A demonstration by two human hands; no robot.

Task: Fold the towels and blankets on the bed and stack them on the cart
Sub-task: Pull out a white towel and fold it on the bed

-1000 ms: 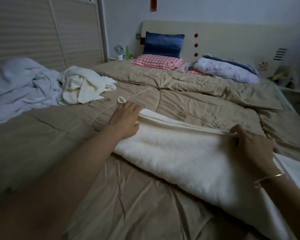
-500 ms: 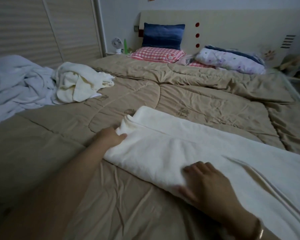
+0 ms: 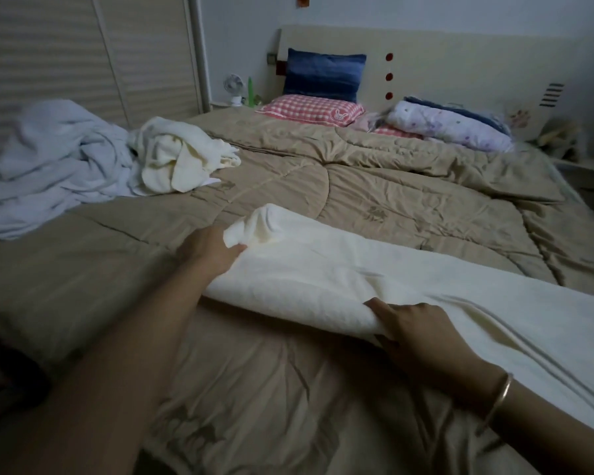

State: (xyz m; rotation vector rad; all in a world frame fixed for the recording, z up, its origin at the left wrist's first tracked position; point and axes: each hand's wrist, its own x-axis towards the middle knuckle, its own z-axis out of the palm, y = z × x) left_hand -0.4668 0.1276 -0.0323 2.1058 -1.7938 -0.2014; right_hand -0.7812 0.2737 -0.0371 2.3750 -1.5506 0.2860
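A long cream towel (image 3: 323, 269) lies folded lengthwise across the tan quilt (image 3: 408, 186), running from the middle off to the right edge. My left hand (image 3: 210, 248) grips its left end, which is lifted a little off the quilt. My right hand (image 3: 415, 323) grips the towel's near folded edge, fingers tucked under it. A crumpled cream towel (image 3: 182, 159) and a rumpled pale blue blanket (image 3: 45, 159) lie at the left of the bed. The cart is out of view.
At the headboard (image 3: 460, 63) are a blue pillow (image 3: 323, 75), a pink checked pillow (image 3: 309, 109) and a floral bundle (image 3: 450, 126). A wardrobe with slatted doors (image 3: 66, 53) stands left. A small fan (image 3: 234, 87) sits on the far nightstand.
The far edge of the towel was brought toward me, making a narrower strip. My right hand slid to the near edge and took hold; my left hand lifted the left end.
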